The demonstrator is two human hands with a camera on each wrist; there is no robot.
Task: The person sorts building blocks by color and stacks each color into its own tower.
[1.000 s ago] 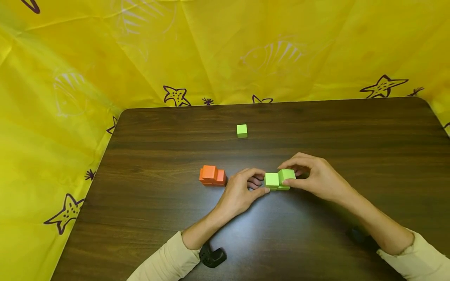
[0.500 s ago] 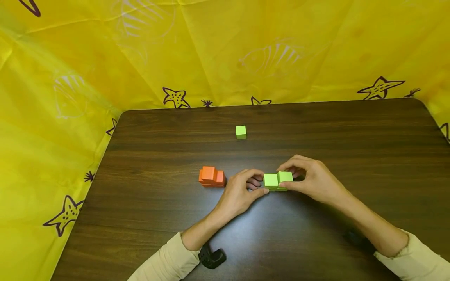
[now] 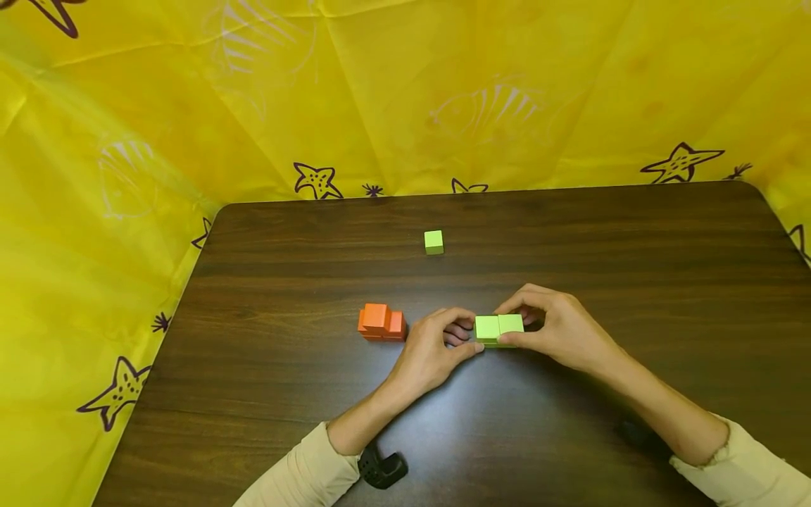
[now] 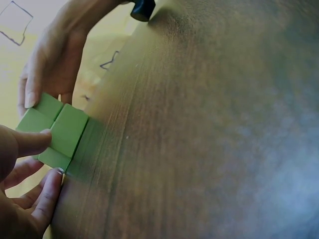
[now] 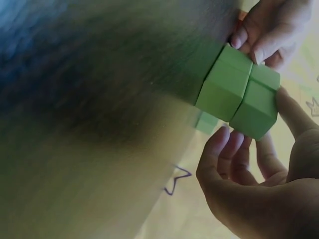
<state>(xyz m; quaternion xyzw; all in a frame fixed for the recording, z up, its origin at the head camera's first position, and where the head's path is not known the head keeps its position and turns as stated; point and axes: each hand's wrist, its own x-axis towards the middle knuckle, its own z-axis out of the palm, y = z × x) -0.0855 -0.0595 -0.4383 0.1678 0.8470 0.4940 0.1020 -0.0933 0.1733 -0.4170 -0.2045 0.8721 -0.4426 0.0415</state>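
A small two-layer stack of light green blocks (image 3: 486, 326) sits on the table between my hands, with two cubes side by side on top. My left hand (image 3: 431, 346) holds the stack's left end between thumb and fingers, the thumb low at the front. My right hand (image 3: 564, 329) pinches the right-hand top cube (image 3: 510, 323), thumb in front and fingers behind. In the right wrist view, the green blocks (image 5: 224, 89) touch along narrow seams. The left wrist view shows the green blocks (image 4: 71, 128) from the other end. Fingers cover part of the lower layer.
An orange block stack (image 3: 382, 324) stands just left of my left hand. Farther back lies a single light green cube (image 3: 434, 242). A yellow patterned cloth (image 3: 380, 98) hangs behind and left of the dark wooden table (image 3: 285, 394).
The right-hand top cube has come down and left, from askew to level and flush against its neighbour, with my right hand gripping it. My left hand has stayed nearly still.
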